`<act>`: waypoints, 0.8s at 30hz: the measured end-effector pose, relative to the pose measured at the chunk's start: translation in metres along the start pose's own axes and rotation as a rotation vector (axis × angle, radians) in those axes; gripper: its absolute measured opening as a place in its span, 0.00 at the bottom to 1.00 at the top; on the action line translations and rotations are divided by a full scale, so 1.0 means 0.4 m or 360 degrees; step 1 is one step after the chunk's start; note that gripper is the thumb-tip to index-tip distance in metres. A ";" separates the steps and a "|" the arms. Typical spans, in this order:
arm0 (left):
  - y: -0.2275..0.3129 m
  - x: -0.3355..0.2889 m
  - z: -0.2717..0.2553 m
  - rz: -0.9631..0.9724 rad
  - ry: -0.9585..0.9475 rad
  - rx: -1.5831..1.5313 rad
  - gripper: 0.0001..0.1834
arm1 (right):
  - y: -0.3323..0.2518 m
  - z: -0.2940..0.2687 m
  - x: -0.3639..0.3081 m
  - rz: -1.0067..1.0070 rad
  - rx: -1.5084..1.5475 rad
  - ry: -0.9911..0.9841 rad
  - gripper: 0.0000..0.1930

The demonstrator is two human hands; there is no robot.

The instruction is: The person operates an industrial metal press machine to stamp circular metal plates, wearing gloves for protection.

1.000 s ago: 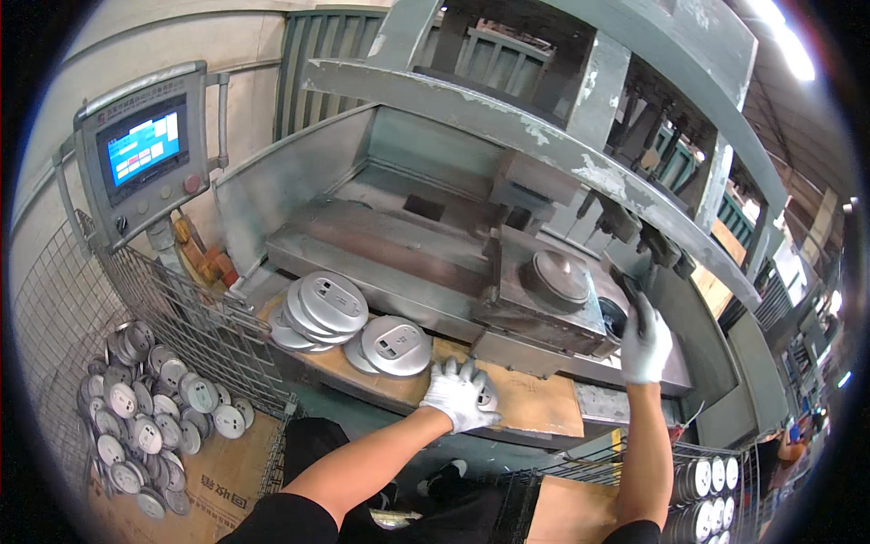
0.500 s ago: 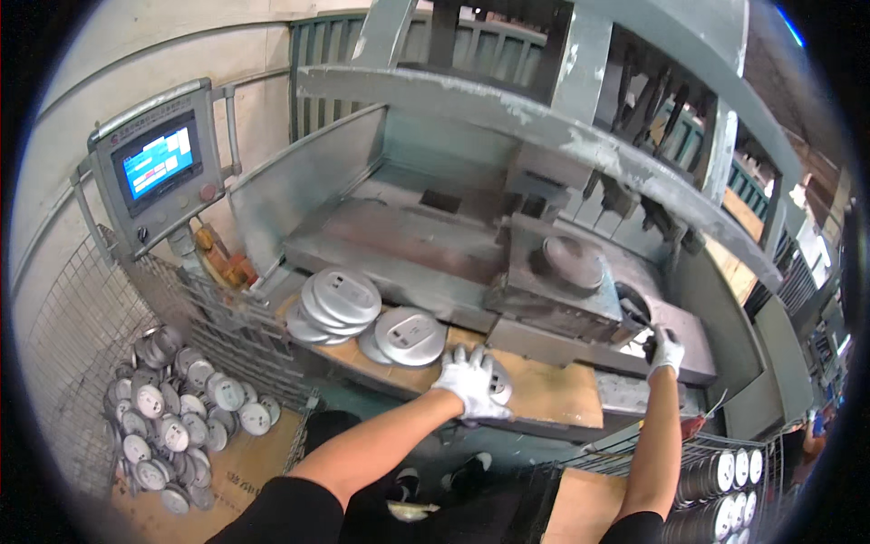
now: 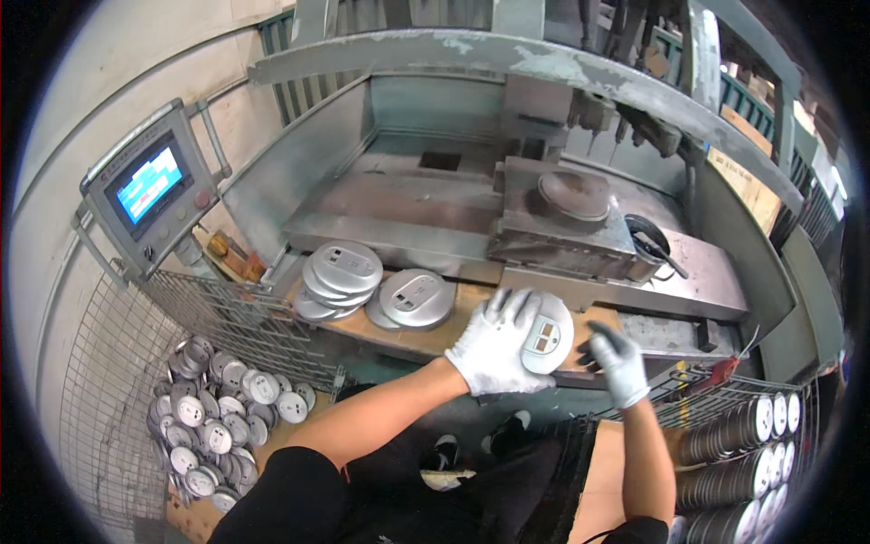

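A round silver metal cover [image 3: 560, 317] with small cutouts is tilted up above the front edge of the bench. My gloved left hand [image 3: 494, 349] grips it from its left side, with the fingers spread over its back edge. Just right of the cover, my gloved right hand [image 3: 620, 364] has its dark-stained fingers apart and nothing in them. Left of my left hand, a small stack of similar covers [image 3: 419, 296] lies on the brown board [image 3: 471, 304]. A taller stack of covers [image 3: 346, 265] sits farther left.
Behind the cover stands a metal fixture block [image 3: 566, 240] topped by a round form [image 3: 575, 195]. A black pot [image 3: 654, 258] with a handle sticking out is beside it. Wire baskets hold loose covers [image 3: 217, 435] at left and rows of discs [image 3: 734, 453] at right. A control screen [image 3: 149, 186] stands left.
My left hand has lifted the cover off the board and moved slightly right. My right hand has come away from beside the pot, back and left toward the cover. The view has shifted.
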State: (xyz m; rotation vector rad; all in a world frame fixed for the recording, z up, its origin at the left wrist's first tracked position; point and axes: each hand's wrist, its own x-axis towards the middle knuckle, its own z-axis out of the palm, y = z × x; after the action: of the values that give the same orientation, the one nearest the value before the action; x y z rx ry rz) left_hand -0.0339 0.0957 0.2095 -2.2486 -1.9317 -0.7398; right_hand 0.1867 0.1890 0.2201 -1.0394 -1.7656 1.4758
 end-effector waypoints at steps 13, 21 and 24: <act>-0.099 0.440 -0.165 -0.0483 -0.0255 0.0029 0.51 | 0.083 -0.385 -0.017 -0.0462 -0.1387 0.1215 0.15; -0.058 0.602 -0.075 -0.0596 -0.0165 0.0166 0.53 | 0.174 -0.410 -0.028 -0.0448 -0.1594 0.1202 0.12; -0.021 0.616 -0.083 -0.0686 -0.0211 0.0222 0.52 | 0.200 -0.398 0.010 -0.0591 -0.1517 0.1258 0.09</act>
State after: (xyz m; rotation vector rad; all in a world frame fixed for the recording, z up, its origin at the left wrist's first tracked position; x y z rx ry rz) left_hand -0.0309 0.3088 0.3375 -1.8627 -2.4849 -0.4794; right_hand 0.3333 0.2784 0.1727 -1.3541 -1.8516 -0.1215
